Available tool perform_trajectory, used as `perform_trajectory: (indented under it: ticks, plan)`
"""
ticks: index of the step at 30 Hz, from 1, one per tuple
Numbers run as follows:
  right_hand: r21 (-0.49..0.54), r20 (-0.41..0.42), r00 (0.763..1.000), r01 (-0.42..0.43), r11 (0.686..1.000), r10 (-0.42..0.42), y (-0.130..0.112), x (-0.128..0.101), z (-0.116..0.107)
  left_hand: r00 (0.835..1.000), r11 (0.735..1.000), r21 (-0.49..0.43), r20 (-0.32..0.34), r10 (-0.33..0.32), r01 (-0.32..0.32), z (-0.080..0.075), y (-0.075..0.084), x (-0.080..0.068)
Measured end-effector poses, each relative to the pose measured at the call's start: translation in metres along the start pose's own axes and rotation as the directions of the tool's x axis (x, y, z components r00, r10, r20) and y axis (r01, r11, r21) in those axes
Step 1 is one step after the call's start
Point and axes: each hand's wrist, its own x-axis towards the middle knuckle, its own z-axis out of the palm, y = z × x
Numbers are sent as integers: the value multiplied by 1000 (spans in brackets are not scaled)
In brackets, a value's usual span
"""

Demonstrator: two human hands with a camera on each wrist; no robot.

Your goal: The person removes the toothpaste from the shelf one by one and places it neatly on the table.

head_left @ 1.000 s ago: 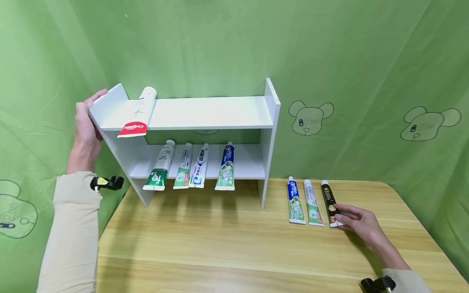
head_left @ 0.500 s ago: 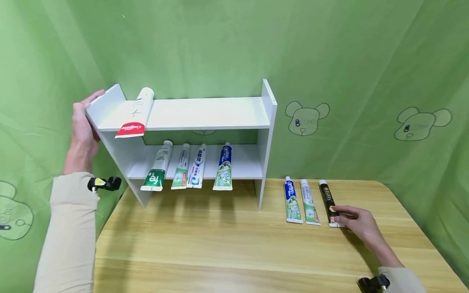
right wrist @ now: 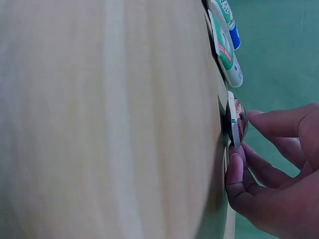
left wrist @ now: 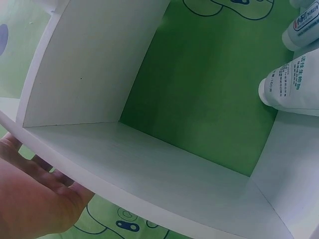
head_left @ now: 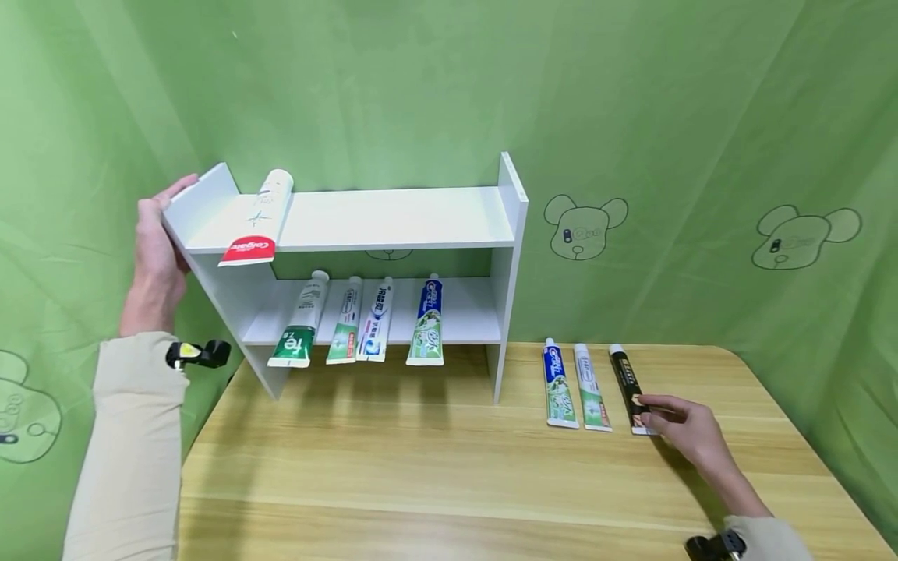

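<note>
My left hand (head_left: 157,253) grips the left side panel of a white two-tier shelf (head_left: 400,218), its fingers partly hidden behind the panel in the left wrist view. On the table at right, my right hand (head_left: 691,431) pinches the lower end of a black toothpaste tube (head_left: 627,382). That tube lies flat, its cap pointing away from me. Left of it lie a green-and-white toothpaste tube (head_left: 592,389) and a blue-and-green toothpaste tube (head_left: 559,386). In the right wrist view, fingertips (right wrist: 255,118) touch the black tube's edge near its flat end.
A white-and-red Colgate tube (head_left: 257,218) lies on the upper tier. Several tubes, including a green-and-white one (head_left: 300,323), lie on the lower tier with their ends overhanging its front edge. A green cloth (head_left: 666,117) hangs behind the wooden table (head_left: 421,483).
The head view has shifted slightly, moving the whole scene a little left. Both hands keep their places on the shelf and the black tube, and the tubes stay where they were.
</note>
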Motion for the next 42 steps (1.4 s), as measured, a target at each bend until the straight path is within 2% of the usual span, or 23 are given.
perform_trajectory:
  ticks: [5,10,16,20,26,33,42]
  plan:
    - [40,-11,1000,6,999,-5,-2,-1,-1,1000,1000,9,5,13,-13,0,0,2]
    - [22,-40,999,22,1000,-21,-9,-5,-2,1000,1000,6,-1,10,-10,-3,0,2]
    - [-34,-98,993,68,997,-71,-23,-10,-4,1000,1000,-3,2,7,-7,-3,1,1]
    - [-12,-112,986,121,993,-122,-36,-14,-4,1000,1000,-9,3,7,-7,-1,1,1]
    - [60,-98,974,213,975,-206,-57,-21,0,1000,1000,-3,1,9,-9,-1,1,1]
    - [143,-62,959,283,949,-276,-79,-26,8,1000,1000,-10,2,11,-11,0,2,0]
    - [128,-9,944,327,936,-329,-103,-35,17,1000,1000,-16,9,-16,16,1,2,-2]
